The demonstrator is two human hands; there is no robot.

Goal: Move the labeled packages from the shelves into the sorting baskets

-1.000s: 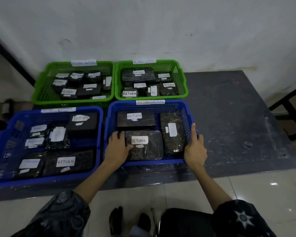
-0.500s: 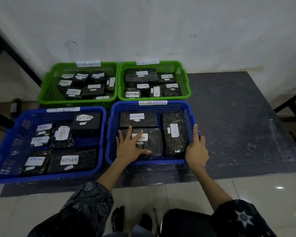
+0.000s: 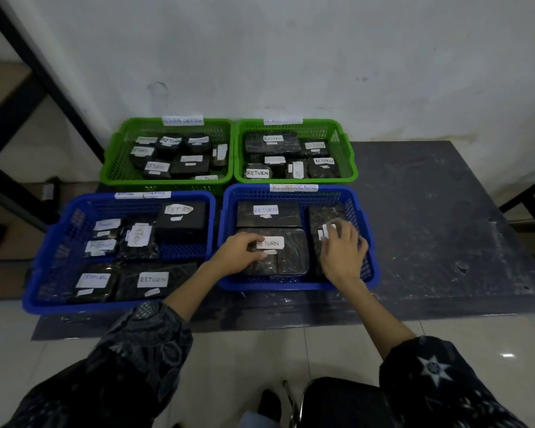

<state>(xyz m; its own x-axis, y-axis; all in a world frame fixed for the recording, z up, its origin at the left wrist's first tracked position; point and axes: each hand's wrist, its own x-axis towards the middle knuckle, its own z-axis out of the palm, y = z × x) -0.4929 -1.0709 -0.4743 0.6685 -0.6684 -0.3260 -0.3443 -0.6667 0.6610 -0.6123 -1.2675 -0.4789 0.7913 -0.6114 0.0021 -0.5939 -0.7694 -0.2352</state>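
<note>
Leftmost, a blue perforated plastic basket (image 3: pixel 59 242) sits on the dark grey floor mat (image 3: pixel 439 236), holding several black wrapped packages with white paper labels, among them a flat one marked RETURN (image 3: pixel 155 281) near its front edge and a black box (image 3: pixel 183 217) at its back right corner. Behind it, against the white wall (image 3: pixel 291 57), stands a green perforated plastic basket (image 3: pixel 118 168) with more small dark labelled packages inside. Just beside that one, to the right, a second green basket (image 3: pixel 348 162) holds another cluster of dark packages, one at the front left clearly reading RETURN (image 3: pixel 257 173).

In front of it is a second blue basket (image 3: pixel 368 273), where both hands work. A black rectangular package labelled RETURN (image 3: pixel 267 214) lies across the back of it. The left hand (image 3: pixel 240 253) rests on the rounded, plastic-wrapped dark package (image 3: pixel 291 254) at the front, its fingers curled down onto the wrapping just beside the white RETURN label; whether they actually pinch the package cannot be told. The right hand (image 3: pixel 342 251) lies over the long dark wrapped package (image 3: pixel 325 214) standing along the basket's right side, fingers bent over its top and covering part of its white label, with the fingertips somewhat blurred.

Patterned dark sleeves (image 3: pixel 142 350) cover both forearms above the pale tiled floor (image 3: pixel 260 350).
</note>
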